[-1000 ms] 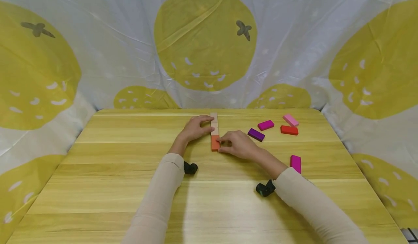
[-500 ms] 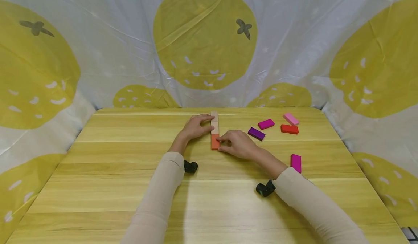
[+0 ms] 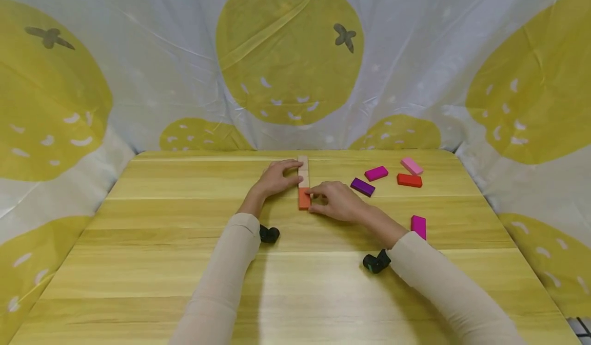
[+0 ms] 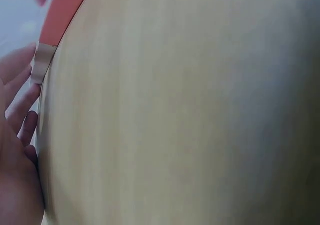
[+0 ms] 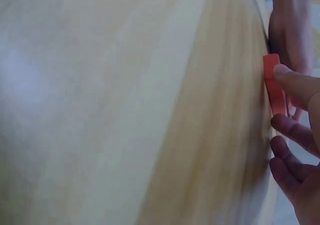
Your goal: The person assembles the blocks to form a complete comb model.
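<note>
A row of blocks lies on the table, pointing away from me: an orange block [image 3: 304, 199] at the near end and two plain wood blocks [image 3: 303, 178] beyond it. My left hand [image 3: 277, 177] touches the plain blocks from the left, thumb and fingers spread along them. From the right, my right hand [image 3: 339, 201] rests its thumb and index fingertips against the orange block's long side. The right wrist view has the thumb [image 5: 282, 71] on the orange block [image 5: 274, 87]. In the left wrist view, the fingers [image 4: 20, 60] reach a plain block [image 4: 44, 64].
To the right lie loose blocks: purple [image 3: 362, 187], magenta [image 3: 376, 173], pink [image 3: 412, 166] and red [image 3: 409, 180]. Another magenta block [image 3: 418, 227] sits nearer, beside the right sleeve [image 3: 443, 278]. A patterned cloth [image 3: 291, 134] hangs behind the wood-grain table [image 3: 152, 263].
The head view tilts slightly, so everything sits a little higher in it. Hands and blocks keep nearly the same places relative to each other.
</note>
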